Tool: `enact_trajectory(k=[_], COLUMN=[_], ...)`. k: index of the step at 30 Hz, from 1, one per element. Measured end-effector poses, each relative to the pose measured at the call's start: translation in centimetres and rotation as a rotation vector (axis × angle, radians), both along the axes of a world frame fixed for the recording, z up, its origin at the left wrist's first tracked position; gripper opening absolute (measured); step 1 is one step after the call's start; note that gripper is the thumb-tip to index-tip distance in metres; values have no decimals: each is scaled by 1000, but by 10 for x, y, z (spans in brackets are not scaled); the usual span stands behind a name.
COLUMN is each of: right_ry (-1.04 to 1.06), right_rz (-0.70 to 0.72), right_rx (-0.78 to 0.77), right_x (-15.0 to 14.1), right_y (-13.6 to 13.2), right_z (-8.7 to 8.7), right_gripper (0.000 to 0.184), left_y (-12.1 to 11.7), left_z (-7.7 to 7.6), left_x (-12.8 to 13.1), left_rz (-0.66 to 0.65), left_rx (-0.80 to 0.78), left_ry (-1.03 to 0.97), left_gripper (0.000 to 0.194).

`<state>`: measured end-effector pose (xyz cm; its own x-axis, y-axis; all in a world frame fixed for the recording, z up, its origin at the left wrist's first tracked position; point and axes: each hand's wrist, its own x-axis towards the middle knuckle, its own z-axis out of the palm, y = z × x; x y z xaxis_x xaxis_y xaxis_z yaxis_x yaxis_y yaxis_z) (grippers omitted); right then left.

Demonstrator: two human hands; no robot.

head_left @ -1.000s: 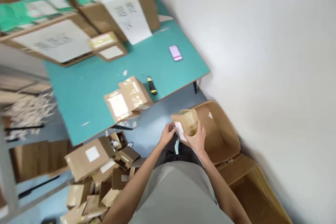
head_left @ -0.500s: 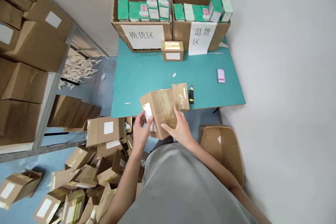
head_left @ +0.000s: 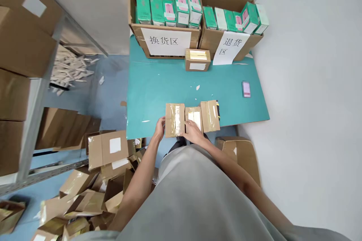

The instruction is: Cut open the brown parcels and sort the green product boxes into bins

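Note:
Near the front edge of the table, three taped brown cardboard faces lie side by side. The left one is the cardboard box (head_left: 175, 119) between my hands, with shiny tape down its top. I cannot tell whether the middle face (head_left: 198, 115) and the right-hand taped cardboard piece (head_left: 210, 116) are parts of it or separate. My left hand (head_left: 160, 128) grips the box's left side, fingertips partly hidden. My right hand (head_left: 193, 133) holds its right side and partly covers the middle face. A black and yellow utility knife (head_left: 218, 110) peeks out at the right.
Two labelled cartons (head_left: 172, 41) of green boxes stand at the back of the green table (head_left: 158, 83), a small brown box (head_left: 197, 66) before them. A phone (head_left: 246, 89) lies right. Opened cartons (head_left: 93, 199) pile up on the floor at left, beside a loaded shelf (head_left: 31, 94).
The box in my hands has turned from tilted to squarely flat, its labelled side out of sight. The right-hand cardboard piece now covers most of the knife. The whole view has shifted.

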<state>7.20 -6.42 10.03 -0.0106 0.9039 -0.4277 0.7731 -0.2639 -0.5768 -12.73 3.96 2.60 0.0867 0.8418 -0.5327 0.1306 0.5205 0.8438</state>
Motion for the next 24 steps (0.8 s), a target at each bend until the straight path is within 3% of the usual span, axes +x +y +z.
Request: enact_trajectory(k=[3,5,8,12,15,18,21,24], right_ry=[-184,-306,-395,-418,-391,-379,-380,-375], right_rz=[8,42,124,122,98,76,57,59], right_rx=[33,-11,-50,-4,24,42,63,105], right_x=[41,65,82,80,79,86,96,102], right_y=[-26,-44,-59,-52,-28,10,51,80], right_z=[1,-1,-12,-28,-34,-37,-41,-44], right_gripper=[115,131,115,98,100,100,100,100], left_y=[-7,-17,-35,-39,-16,24,66,93], left_z=[-6,-6,-3,-2,-6,-9,-5,2], left_x=[-10,-22,-34,-37,-29,-15,2,14], left_rz=[17,-26,-130,-184,-172,-147,-120,-110], left_rx=[-113,-55,13,-35,-21,14,30,34], left_ry=[-49,-8,61,50,41,32,43,66], left_gripper=[43,50,66,84,85,88,89,88])
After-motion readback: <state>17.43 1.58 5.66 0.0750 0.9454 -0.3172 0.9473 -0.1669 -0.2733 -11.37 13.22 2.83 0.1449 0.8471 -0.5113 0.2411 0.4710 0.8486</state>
